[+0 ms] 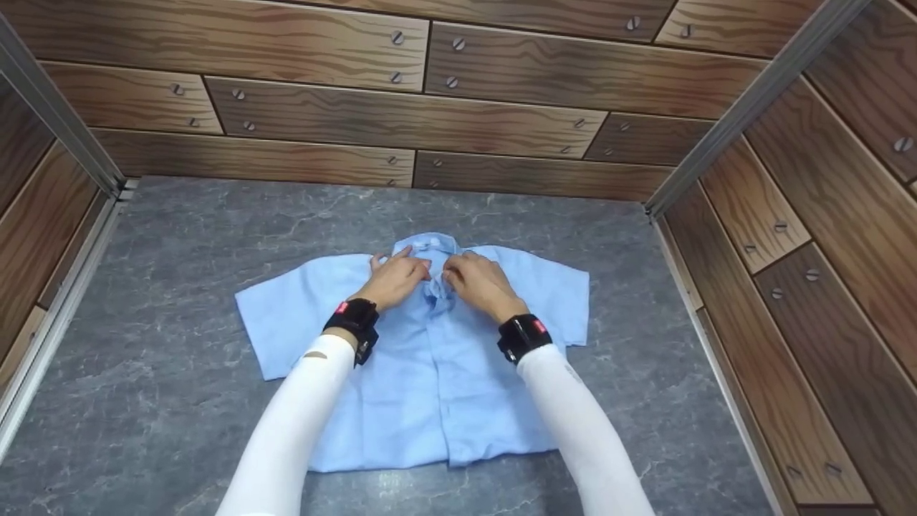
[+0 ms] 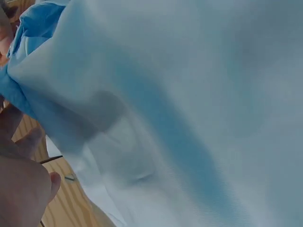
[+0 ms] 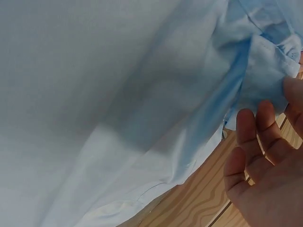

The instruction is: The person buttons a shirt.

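Observation:
A light blue short-sleeved shirt [image 1: 394, 416] lies front up, its collar [image 1: 424, 239] at the far end and its sleeves spread to both sides. My left hand [image 1: 396, 278] pinches the front edge just below the collar; its fingertips are partly cut off in the left wrist view. Opposite it, my right hand [image 1: 481, 282] holds the other side of the neck opening. In the right wrist view, the thumb and fingers grip a collar flap [image 3: 265, 75] with a button close by. Cloth bunches between the two hands, and the fingers partly hide the top fastening.
The shirt rests on a dark grey marbled surface [image 1: 165, 287]. Wood-patterned panels [image 1: 322, 107] stand at the back and both sides, with metal rails [image 1: 759, 93] at the corners. Both forearms, in white sleeves [image 1: 286, 430], lie across the shirt's lower sides.

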`<control>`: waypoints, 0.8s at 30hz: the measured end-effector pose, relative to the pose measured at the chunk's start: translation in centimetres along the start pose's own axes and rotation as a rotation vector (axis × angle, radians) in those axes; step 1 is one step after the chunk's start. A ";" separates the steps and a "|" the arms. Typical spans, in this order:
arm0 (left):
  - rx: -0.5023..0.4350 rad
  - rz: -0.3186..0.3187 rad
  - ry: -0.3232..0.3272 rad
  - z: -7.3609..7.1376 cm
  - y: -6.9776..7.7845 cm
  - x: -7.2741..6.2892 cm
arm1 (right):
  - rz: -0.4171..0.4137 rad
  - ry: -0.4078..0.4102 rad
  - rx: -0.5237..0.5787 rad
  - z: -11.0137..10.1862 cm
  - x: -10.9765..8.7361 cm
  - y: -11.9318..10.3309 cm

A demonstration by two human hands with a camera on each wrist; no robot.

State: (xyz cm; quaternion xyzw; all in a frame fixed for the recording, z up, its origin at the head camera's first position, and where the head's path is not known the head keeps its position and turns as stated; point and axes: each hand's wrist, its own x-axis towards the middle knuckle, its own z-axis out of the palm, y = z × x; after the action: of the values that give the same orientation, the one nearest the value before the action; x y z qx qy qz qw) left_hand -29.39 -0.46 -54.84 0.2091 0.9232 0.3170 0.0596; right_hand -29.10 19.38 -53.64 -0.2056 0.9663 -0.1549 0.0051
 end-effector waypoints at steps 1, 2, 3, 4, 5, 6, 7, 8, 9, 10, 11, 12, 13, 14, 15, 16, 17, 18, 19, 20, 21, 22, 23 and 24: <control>0.006 0.003 -0.011 0.0 0.1 0.0 | 0.006 0.000 0.004 0.0 0.0 0.0; 0.010 0.004 -0.027 0.0 0.1 0.1 | 0.009 0.001 0.008 0.0 0.0 -0.1; 0.024 0.011 -0.045 0.0 0.2 0.1 | 0.010 0.003 0.009 -0.1 0.0 -0.1; 0.036 0.014 -0.064 0.0 0.3 0.1 | 0.009 0.007 0.008 -0.1 0.0 -0.2; 0.046 0.019 -0.080 0.0 0.4 0.1 | 0.011 0.010 0.009 -0.2 -0.1 -0.2; 0.051 0.023 -0.092 0.0 0.5 0.1 | 0.013 0.016 0.008 -0.2 -0.1 -0.2; 0.056 0.022 -0.104 0.0 0.5 0.1 | 0.017 0.018 0.007 -0.3 -0.1 -0.3; 0.070 0.026 -0.111 0.0 0.6 0.0 | 0.018 0.016 0.005 -0.3 -0.2 -0.3; 0.095 0.034 -0.115 0.0 0.7 0.1 | 0.020 0.016 0.002 -0.4 -0.2 -0.2; 0.121 0.040 -0.119 -0.1 0.8 0.0 | 0.021 0.013 0.002 -0.4 -0.2 -0.3; 0.142 0.049 -0.120 -0.1 0.8 0.0 | 0.021 0.010 0.001 -0.4 -0.3 -0.3; 0.168 0.057 -0.121 -0.2 0.8 0.1 | 0.025 0.008 0.000 -0.4 -0.3 -0.3; 0.194 0.064 -0.121 -0.2 0.9 0.1 | 0.029 0.005 -0.002 -0.4 -0.3 -0.2; 0.217 0.073 -0.117 -0.2 0.9 0.1 | 0.033 0.004 -0.002 -0.4 -0.3 -0.2; 0.232 0.082 -0.108 -0.2 0.8 0.2 | 0.038 0.005 -0.003 -0.4 -0.3 -0.2; 0.239 0.085 -0.099 -0.2 0.8 0.2 | 0.044 0.005 -0.002 -0.4 -0.3 -0.1; 0.241 0.084 -0.089 -0.3 0.8 0.2 | 0.052 0.005 0.000 -0.4 -0.3 -0.1; 0.243 0.082 -0.081 -0.3 0.8 0.2 | 0.062 0.004 0.001 -0.4 -0.2 -0.1; 0.241 0.078 -0.073 -0.3 0.8 0.2 | 0.073 0.004 0.005 -0.3 -0.2 0.0; 0.228 0.076 -0.066 -0.3 0.7 0.2 | 0.083 0.000 0.011 -0.3 -0.2 0.0; 0.213 0.070 -0.064 -0.3 0.7 0.1 | 0.091 -0.006 0.017 -0.3 -0.2 0.1; 0.197 0.062 -0.068 -0.4 0.7 0.1 | 0.099 -0.011 0.021 -0.2 -0.2 0.1; 0.179 0.057 -0.070 -0.4 0.7 0.0 | 0.105 -0.017 0.026 -0.2 -0.2 0.1; 0.156 0.053 -0.072 -0.5 0.7 0.0 | 0.110 -0.020 0.031 -0.2 -0.2 0.2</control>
State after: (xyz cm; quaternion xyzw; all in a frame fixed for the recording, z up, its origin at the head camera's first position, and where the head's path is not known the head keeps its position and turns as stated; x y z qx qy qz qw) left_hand -29.24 -0.21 -54.05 0.2487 0.9365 0.2377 0.0680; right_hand -28.97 19.67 -53.50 -0.1534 0.9735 -0.1673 0.0265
